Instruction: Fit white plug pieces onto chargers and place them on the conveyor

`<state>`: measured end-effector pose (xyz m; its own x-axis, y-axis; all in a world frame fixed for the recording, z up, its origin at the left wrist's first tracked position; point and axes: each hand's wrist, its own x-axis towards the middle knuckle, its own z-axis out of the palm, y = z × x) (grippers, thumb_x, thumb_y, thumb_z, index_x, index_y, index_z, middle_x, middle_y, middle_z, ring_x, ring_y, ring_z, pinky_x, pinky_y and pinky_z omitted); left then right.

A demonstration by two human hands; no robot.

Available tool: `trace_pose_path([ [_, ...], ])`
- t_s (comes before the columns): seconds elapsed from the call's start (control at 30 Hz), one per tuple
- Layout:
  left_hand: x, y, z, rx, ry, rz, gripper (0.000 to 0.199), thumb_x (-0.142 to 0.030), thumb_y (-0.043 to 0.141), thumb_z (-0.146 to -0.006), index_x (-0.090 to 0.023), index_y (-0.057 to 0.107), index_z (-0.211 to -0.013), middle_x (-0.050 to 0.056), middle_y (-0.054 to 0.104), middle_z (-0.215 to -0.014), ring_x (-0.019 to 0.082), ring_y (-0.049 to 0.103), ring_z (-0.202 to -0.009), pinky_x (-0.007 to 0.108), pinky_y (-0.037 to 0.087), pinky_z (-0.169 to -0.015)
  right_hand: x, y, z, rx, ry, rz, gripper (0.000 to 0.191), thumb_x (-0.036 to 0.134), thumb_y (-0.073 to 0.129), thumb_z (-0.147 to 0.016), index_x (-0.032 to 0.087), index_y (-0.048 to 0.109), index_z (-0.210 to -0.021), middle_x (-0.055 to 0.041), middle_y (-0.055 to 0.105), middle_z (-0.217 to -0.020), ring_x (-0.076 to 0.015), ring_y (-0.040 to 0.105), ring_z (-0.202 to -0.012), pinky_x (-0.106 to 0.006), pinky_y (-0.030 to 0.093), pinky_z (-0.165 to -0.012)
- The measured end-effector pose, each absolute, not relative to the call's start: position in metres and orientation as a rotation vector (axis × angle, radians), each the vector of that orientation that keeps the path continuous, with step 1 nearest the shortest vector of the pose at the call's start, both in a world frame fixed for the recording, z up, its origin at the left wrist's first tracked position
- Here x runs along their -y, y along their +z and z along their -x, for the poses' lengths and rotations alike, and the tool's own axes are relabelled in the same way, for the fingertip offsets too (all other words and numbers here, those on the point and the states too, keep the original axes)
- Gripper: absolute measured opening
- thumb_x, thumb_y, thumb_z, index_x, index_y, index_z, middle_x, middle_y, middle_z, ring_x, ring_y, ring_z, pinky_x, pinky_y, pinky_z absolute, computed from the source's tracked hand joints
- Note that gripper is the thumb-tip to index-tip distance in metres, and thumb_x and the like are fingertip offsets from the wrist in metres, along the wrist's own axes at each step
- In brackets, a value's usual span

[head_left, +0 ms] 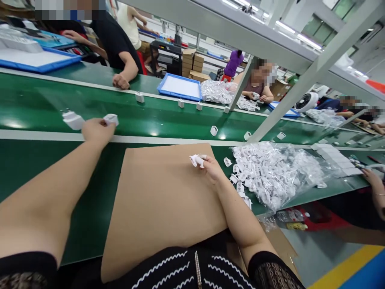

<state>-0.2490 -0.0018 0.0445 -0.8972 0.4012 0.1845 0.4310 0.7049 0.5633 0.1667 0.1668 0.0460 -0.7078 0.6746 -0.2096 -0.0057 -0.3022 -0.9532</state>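
My left hand (pixel 98 131) reaches over the green conveyor belt, its fingers closed on a white charger housing (pixel 111 119). Just left of that hand is another white charger piece (pixel 73 120), slightly blurred. Above a brown cardboard sheet (pixel 162 192), my right hand (pixel 213 170) pinches a small white plastic plug part (pixel 197 161). White covers wrap some of its fingertips. To the right of this hand, loose white plug parts (pixel 240 187) lie beside a clear plastic bag (pixel 276 172) full of similar pieces.
Several white housings, one of them a nearby housing (pixel 213 130), sit along the belt. A slanted metal post (pixel 300 80) rises at the right. Across the belt, a co-worker's hand (pixel 121 81) rests near a blue-rimmed tray (pixel 180 86). Another person's hand (pixel 373 176) is at far right.
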Motion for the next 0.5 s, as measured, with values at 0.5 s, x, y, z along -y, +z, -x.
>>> trace_pose_path([
  [0.5,0.011,0.019,-0.031,2.620,-1.805,1.736,0.040,-0.054,0.076,-0.079,-0.021,0.077,-0.101,0.008,0.076,-0.099,0.026,0.071,-0.089,0.039,0.058,-0.081,-0.155,0.060,-0.178,1.824,1.851,0.580,0.032,0.039,0.084,-0.070,0.023,0.075,-0.095,-0.0040,0.075,-0.096,-0.0181,0.068,-0.084,-0.033,0.055,-0.076],
])
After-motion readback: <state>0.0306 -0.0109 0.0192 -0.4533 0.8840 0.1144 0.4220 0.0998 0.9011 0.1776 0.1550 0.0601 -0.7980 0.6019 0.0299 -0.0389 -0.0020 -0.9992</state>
